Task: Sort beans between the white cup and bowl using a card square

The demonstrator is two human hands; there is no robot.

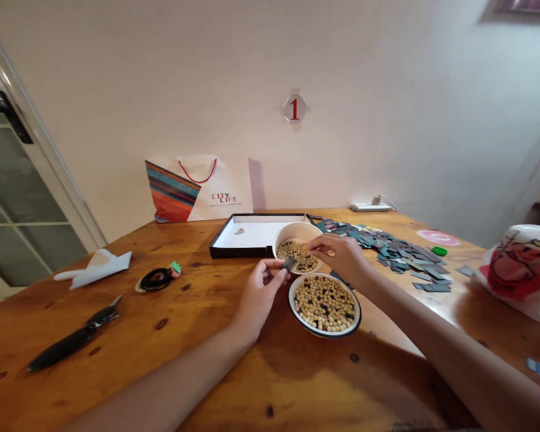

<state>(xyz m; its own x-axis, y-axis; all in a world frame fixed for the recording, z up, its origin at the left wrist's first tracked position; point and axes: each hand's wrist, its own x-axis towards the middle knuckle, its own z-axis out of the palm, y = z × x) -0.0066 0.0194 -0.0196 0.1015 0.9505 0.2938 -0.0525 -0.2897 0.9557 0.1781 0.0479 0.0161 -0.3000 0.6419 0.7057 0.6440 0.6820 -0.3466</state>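
Observation:
My left hand (pixel 261 291) pinches a small dark flat piece (pixel 290 263) between thumb and fingertips, just left of a white bowl of pale beans (pixel 279 237). My right hand (pixel 339 252) hovers over that bowl with its fingertips pinched together; what they hold is too small to make out. In front of both hands stands a dark-rimmed bowl (pixel 355 315) filled with mixed pale and dark beans.
A shallow black box with a white inside (pixel 252 234) lies behind the bowls. A pile of dark flat pieces (pixel 387 246) spreads to the right. Scissors (pixel 72 339), a white cloth (pixel 94 267), a roll of black tape (pixel 155 279), a paper bag (pixel 198 189) and a printed plastic bag (pixel 522 270) are around.

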